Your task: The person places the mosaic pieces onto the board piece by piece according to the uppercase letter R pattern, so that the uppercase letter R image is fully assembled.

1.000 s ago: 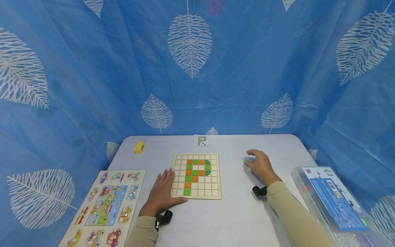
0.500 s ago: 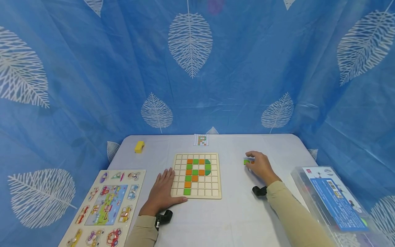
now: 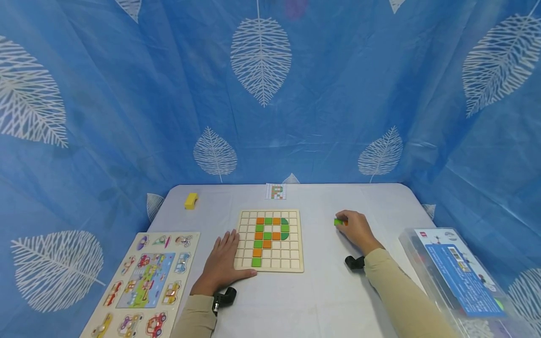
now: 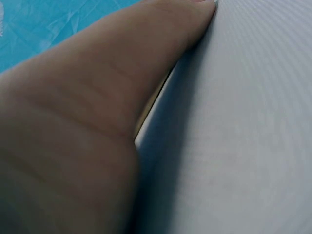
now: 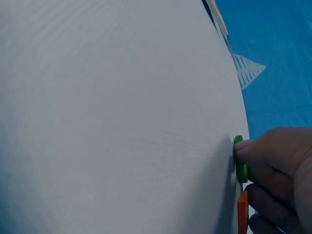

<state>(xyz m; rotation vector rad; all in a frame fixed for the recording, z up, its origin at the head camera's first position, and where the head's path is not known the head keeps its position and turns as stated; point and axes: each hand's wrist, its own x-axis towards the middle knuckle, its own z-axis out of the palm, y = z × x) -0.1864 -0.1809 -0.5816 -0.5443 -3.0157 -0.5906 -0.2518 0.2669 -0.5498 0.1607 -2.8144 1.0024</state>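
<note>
Flat against the wooden grid board (image 3: 289, 262) rests my left hand (image 3: 220, 265), fingers straight along its left edge and thumb at the near edge. Green and orange tiles form a P-like shape on the board. To its right, my right hand (image 3: 358, 231) pinches a green tile (image 3: 337, 222) close to the table. The right wrist view shows the thumb on that green tile (image 5: 241, 168), with an orange tile (image 5: 243, 212) beside it near the other fingers. How the fingertips sit behind the green tile is hidden. My left thumb (image 4: 161, 29) fills much of the left wrist view.
A small pattern card (image 3: 276, 191) lies beyond the board. A yellow block (image 3: 191, 201) stands at the back left. A vehicle puzzle board (image 3: 195, 237) lies at left. At right is a clear plastic box (image 3: 409, 238) with a blue-and-white printed sheet (image 3: 462, 277) on top.
My right thumb and fingers have come together from a wide spread onto the green tile. The left hand has stayed on the board's edge.
</note>
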